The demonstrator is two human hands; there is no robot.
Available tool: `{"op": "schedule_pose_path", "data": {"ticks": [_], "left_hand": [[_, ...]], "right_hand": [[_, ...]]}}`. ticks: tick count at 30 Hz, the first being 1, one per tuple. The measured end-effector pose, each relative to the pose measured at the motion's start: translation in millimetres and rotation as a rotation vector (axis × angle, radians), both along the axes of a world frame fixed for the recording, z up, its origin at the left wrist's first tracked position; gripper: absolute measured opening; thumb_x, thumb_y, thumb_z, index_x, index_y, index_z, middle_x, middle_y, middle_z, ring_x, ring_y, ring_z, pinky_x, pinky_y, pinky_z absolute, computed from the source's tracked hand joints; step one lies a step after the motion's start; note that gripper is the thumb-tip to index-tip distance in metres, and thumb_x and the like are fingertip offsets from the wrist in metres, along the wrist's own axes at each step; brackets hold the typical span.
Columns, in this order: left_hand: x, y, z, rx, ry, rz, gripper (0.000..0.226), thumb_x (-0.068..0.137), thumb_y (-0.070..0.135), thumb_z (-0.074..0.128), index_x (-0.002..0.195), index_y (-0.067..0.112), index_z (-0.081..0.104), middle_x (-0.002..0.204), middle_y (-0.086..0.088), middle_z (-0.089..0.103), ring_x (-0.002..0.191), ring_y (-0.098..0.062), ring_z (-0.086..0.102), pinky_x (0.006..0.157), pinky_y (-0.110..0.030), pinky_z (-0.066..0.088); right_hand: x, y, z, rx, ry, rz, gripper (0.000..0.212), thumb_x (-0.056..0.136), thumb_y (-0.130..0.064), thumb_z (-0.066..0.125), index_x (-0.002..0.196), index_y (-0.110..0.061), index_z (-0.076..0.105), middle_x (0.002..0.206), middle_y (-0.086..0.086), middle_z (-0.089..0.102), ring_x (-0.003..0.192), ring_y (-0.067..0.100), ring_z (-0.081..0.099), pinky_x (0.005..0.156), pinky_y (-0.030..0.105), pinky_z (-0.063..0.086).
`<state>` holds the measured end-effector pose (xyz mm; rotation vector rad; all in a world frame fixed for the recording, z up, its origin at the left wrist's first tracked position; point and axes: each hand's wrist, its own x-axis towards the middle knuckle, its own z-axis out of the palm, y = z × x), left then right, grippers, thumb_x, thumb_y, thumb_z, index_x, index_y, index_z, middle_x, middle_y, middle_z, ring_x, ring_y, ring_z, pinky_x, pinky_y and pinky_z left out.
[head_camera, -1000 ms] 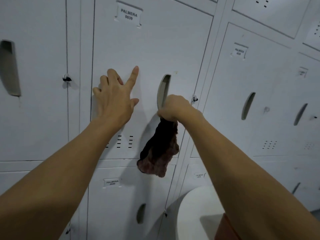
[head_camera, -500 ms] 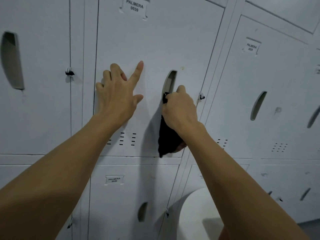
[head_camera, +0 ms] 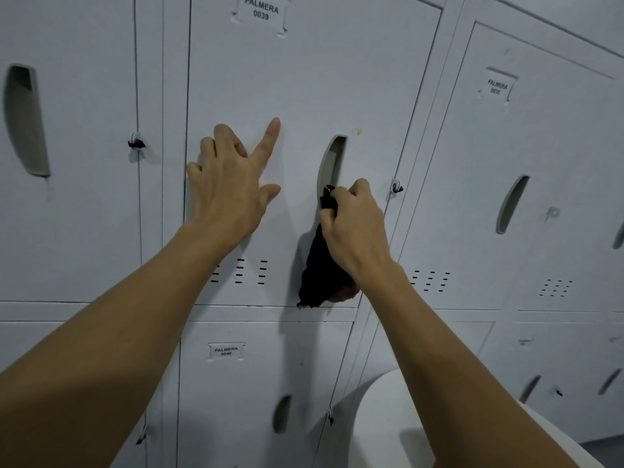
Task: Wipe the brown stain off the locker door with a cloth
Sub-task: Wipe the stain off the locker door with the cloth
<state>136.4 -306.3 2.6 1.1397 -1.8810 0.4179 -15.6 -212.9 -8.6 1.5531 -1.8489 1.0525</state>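
The white locker door point(head_camera: 304, 79) labelled PALMERA 0039 fills the middle of the head view. A small brown stain point(head_camera: 356, 131) marks it just above and right of the recessed handle slot point(head_camera: 332, 163). My left hand point(head_camera: 229, 187) lies flat on the door left of the slot, fingers spread. My right hand point(head_camera: 354, 224) is closed on a dark cloth point(head_camera: 317, 275) at the slot's lower end, below the stain. The cloth hangs down under the hand to the door's bottom edge.
More white lockers stand on both sides and below, including door 0040 point(head_camera: 226, 351). A small lock hasp point(head_camera: 396, 187) sits on the door's right edge and another hasp point(head_camera: 136, 143) on the left neighbour. A white rounded object point(head_camera: 388, 423) is at the bottom right.
My right hand has risen with the cloth from below the handle slot to its lower end. The cloth now hangs bunched and shorter. My left hand stays pressed on the door.
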Motion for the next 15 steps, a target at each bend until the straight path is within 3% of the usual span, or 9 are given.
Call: {"op": "schedule_pose_path", "data": {"ticks": [3, 7, 9, 11, 15], "left_hand": [[0.8, -0.8, -0.7, 0.005, -0.001, -0.012, 0.089, 0.094, 0.048, 0.068, 0.162, 0.041, 0.009, 0.121, -0.017, 0.040, 0.103, -0.031, 0.042, 0.077, -0.041, 0.037], [0.9, -2.1, -2.2, 0.009, 0.006, -0.014, 0.089, 0.095, 0.047, 0.067, 0.161, 0.043, 0.009, 0.122, -0.016, 0.040, 0.103, -0.031, 0.041, 0.077, -0.039, 0.033], [-0.2, -1.9, -2.2, 0.009, 0.003, -0.018, 0.089, 0.095, 0.047, 0.067, 0.161, 0.043, 0.008, 0.122, -0.016, 0.039, 0.103, -0.031, 0.041, 0.077, -0.039, 0.033], [-1.0, -2.6, -1.4, 0.007, 0.004, -0.021, 0.090, 0.095, 0.048, 0.067, 0.161, 0.043, 0.007, 0.121, -0.016, 0.039, 0.102, -0.030, 0.040, 0.078, -0.040, 0.034], [0.1, -3.8, -1.2, 0.011, 0.002, -0.018, 0.091, 0.095, 0.048, 0.067, 0.161, 0.043, 0.005, 0.120, -0.016, 0.038, 0.095, -0.025, 0.031, 0.077, -0.040, 0.034]], "right_hand": [[-13.3, 2.8, 9.6, -0.049, -0.175, 0.034, 0.023, 0.097, -0.017, 0.051, 0.095, -0.005, 0.071, 0.097, 0.006, 0.049, 0.072, 0.014, 0.046, 0.068, 0.025, 0.032], [-32.6, 13.5, -5.4, -0.369, -0.284, 0.001, 0.016, 0.090, -0.011, 0.056, 0.086, -0.005, 0.071, 0.091, 0.003, 0.052, 0.071, 0.010, 0.046, 0.063, 0.014, 0.033], [-36.1, 13.1, -18.4, -0.463, -0.196, 0.056, 0.014, 0.087, -0.006, 0.058, 0.092, -0.003, 0.071, 0.094, 0.004, 0.053, 0.075, 0.007, 0.046, 0.065, 0.014, 0.036], [-39.7, 5.2, -29.6, -0.427, -0.048, 0.148, 0.018, 0.088, -0.002, 0.059, 0.101, -0.001, 0.071, 0.103, 0.009, 0.057, 0.083, 0.010, 0.052, 0.072, 0.013, 0.042], [-37.6, -13.7, -43.1, -0.313, 0.157, 0.211, 0.024, 0.090, 0.006, 0.063, 0.112, 0.002, 0.071, 0.110, 0.015, 0.062, 0.095, 0.029, 0.060, 0.080, 0.031, 0.053]]}}
